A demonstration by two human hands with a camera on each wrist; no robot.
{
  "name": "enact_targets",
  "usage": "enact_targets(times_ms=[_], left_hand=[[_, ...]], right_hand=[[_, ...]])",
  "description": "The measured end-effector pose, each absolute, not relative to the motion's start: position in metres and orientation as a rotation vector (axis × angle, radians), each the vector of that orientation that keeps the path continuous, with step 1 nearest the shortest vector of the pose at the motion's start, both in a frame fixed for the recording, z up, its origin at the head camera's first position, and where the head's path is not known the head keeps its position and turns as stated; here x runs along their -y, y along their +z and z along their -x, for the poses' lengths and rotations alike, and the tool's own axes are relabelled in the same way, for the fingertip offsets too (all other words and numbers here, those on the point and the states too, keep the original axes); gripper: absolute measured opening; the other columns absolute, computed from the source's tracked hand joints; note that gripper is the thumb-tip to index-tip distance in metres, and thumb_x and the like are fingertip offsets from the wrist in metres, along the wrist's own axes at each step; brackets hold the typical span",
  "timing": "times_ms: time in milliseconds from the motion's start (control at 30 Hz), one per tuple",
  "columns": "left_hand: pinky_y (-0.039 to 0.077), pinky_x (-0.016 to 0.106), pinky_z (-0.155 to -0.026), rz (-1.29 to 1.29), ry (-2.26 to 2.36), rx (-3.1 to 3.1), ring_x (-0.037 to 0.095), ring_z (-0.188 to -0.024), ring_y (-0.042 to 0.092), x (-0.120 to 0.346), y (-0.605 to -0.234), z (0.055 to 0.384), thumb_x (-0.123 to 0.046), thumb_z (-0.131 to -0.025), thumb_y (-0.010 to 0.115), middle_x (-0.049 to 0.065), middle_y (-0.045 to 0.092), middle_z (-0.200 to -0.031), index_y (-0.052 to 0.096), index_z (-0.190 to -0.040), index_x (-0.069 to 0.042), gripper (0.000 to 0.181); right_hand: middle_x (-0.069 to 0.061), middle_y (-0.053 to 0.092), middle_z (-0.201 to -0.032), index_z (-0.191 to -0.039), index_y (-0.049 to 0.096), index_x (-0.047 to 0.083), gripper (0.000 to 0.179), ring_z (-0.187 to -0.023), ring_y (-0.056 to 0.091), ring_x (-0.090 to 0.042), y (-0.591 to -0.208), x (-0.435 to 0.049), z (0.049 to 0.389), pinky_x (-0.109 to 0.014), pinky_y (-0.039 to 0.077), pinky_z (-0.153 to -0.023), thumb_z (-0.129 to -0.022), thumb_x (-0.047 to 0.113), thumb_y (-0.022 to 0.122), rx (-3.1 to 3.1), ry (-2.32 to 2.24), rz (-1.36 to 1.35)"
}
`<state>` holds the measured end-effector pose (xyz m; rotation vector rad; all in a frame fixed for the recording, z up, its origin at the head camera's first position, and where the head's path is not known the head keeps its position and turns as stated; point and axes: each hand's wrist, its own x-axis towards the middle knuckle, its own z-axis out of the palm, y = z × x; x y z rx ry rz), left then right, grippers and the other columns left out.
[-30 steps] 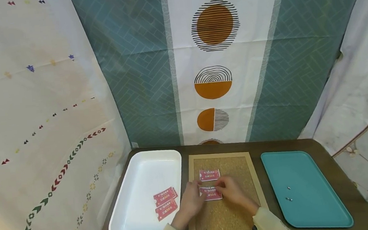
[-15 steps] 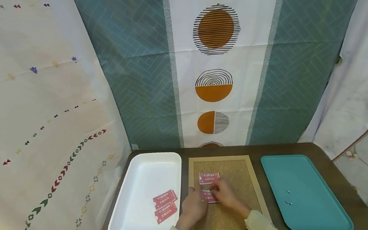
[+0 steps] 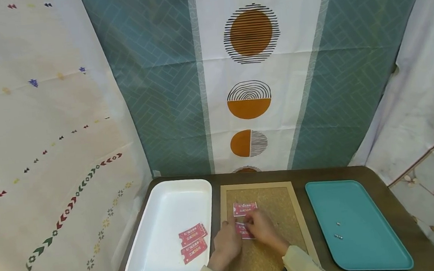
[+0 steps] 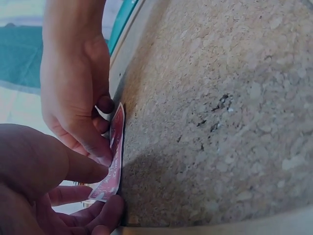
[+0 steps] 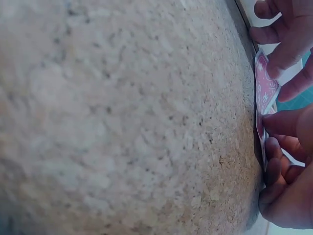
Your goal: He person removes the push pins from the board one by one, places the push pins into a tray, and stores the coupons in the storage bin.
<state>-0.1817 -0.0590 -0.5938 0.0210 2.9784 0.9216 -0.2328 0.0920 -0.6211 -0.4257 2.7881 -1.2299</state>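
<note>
A pink coupon (image 3: 244, 232) lies on the cork board (image 3: 268, 260), just below another coupon (image 3: 243, 208). My left hand (image 3: 227, 240) is at the lower coupon's left end, with its thumb and fingertips pressed along the paper. From the right, my right hand (image 3: 264, 229) reaches the coupon's top edge with curled fingers, pinching a small silver push pin that the fingertips now hide. The right wrist view shows the coupon (image 5: 265, 90) bowed slightly off the cork between the two hands.
Left of the board stands a white tray (image 3: 169, 208) holding pink coupons (image 3: 193, 243). On the right, a teal tray (image 3: 360, 222) bears several small silver pins (image 3: 338, 236). Both trays and the wood-framed board rest on a dark brown table (image 3: 261, 177); patterned curtains hang behind it.
My right hand has moved slightly left and in over the lower coupon's top edge, covering the pin glimpsed half a second ago. The left hand stays at the left end.
</note>
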Motion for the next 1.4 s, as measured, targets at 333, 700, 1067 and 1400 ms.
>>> enact_targets(times_ms=[333, 700, 1067, 1400], left_hand=[[0.053, 0.042, -0.059, -0.059, 1.011, -2.936, 0.024, -0.073, 0.059, 0.0587, -0.5954, 0.1811, -0.001, -0.095, 0.066, 0.015, 0.061, -0.098, 0.058, -0.135, -0.002, 0.041], [0.053, 0.039, -0.059, -0.046, 1.008, -2.954, 0.022, -0.073, 0.06, 0.056, -0.5955, 0.1813, 0.0, -0.095, 0.066, 0.014, 0.061, -0.098, 0.059, -0.131, -0.002, 0.037], [0.055, 0.039, -0.06, -0.058, 0.969, -2.992, 0.025, -0.074, 0.062, 0.0554, -0.6008, 0.1804, 0.005, -0.088, 0.067, 0.015, 0.062, -0.1, 0.06, -0.131, -0.003, 0.044], [0.056, 0.039, -0.063, -0.095, 0.995, -3.021, 0.025, -0.077, 0.064, 0.0557, -0.6025, 0.1785, 0.007, -0.088, 0.066, 0.015, 0.062, -0.101, 0.061, -0.128, -0.004, 0.041]], right_hand=[[0.0, 0.061, -0.075, -0.092, 0.071, 0.007, 0.007, -0.062, 0.056, -0.012, -0.618, -0.0901, 0.2323, -0.026, 0.047, -0.051, -0.097, 0.002, 0.071, -2.729, -1.243, 0.339], [-0.001, 0.062, -0.074, -0.094, 0.071, 0.005, 0.005, -0.062, 0.057, -0.013, -0.6181, -0.0911, 0.2342, -0.027, 0.048, -0.051, -0.096, 0.001, 0.072, -2.68, -1.257, 0.302], [-0.001, 0.061, -0.074, -0.094, 0.07, 0.004, 0.005, -0.061, 0.057, -0.014, -0.6199, -0.0923, 0.2332, -0.027, 0.048, -0.051, -0.096, 0.003, 0.074, -2.668, -1.275, 0.298], [0.0, 0.061, -0.073, -0.092, 0.069, 0.007, 0.008, -0.061, 0.056, -0.013, -0.6206, -0.0916, 0.2317, -0.026, 0.047, -0.05, -0.096, 0.001, 0.072, -2.672, -1.303, 0.328]])
